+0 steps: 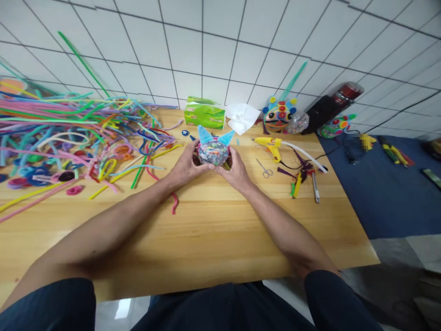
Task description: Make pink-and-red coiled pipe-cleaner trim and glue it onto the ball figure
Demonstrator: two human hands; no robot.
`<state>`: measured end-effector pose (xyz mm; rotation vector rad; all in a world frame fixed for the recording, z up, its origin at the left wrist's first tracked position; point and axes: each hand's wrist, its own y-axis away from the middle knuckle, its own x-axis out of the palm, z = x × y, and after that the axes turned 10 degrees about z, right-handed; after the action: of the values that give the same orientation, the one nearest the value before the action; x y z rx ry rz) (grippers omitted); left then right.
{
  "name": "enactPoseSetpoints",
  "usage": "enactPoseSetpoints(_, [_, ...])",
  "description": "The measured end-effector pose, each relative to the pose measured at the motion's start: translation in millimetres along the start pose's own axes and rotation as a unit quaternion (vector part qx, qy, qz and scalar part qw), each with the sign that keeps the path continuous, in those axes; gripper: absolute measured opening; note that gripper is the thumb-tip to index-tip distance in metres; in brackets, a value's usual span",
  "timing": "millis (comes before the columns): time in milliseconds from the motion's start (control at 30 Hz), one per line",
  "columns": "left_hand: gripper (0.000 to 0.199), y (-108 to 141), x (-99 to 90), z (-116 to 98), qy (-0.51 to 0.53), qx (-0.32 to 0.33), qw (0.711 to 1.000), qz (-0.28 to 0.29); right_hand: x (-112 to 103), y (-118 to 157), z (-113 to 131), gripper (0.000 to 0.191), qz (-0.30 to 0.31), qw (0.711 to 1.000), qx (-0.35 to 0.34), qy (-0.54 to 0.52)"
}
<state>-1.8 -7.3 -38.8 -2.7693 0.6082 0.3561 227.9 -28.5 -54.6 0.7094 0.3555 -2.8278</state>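
**Two dark sleeves (48, 303), two bare arms (113, 225), one eared ball (213, 154) held between the hands**

The ball, grey with multicoloured flecks, sits in the middle of the wooden table (206, 243), toward its wall side. Two light-blue pointed ears (205, 135) stand up from its top, spread apart.

The left hand (188, 163) cups one side and the right hand (237, 171) the other, each curved fairly wide around it. The thumbs point inward and nearly meet at its near edge. Both arms reach forward from the lower corners and converge on it.

Just beyond stands one green tissue pack (205, 115), its print too small to read, beside one crumpled white tissue (242, 117). One blue disc (185, 133) with a white flower-like mark lies near the left hand.

Right of the ball are one yellow glue gun (270, 146), its red label unreadable, one pair of scissors (265, 169) and one slim silvery tool (315, 186). Behind them are two decorated figures (278, 120) and one dark, red-topped flask (347, 94) leaning at a slant. Pliers (394, 154) rest on a blue surface (386, 197) farther right.

Fuzzy sticks (69, 124), too many to count, heap over the table's left end; one green stick (82, 64) leans against the tiled wall (213, 50).
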Motion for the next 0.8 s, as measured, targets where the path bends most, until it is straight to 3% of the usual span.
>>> enactPoseSetpoints(167, [0.104,0,-0.7,1,-0.024,0.007,1.0,-0.01,3,-2,-7,0.11,-0.003,1.0,0.002,-0.019])
enactPoseSetpoints(533, [0.093,-4,-3.8,3,-0.043,0.036,0.998,0.004,2,-7,-1,0.102,-0.031,0.999,-0.016,0.017])
enactPoseSetpoints(800, [0.094,-11,0.3,10,0.009,0.056,0.998,-0.003,3,-6,9,0.101,-0.033,0.999,-0.01,0.034])
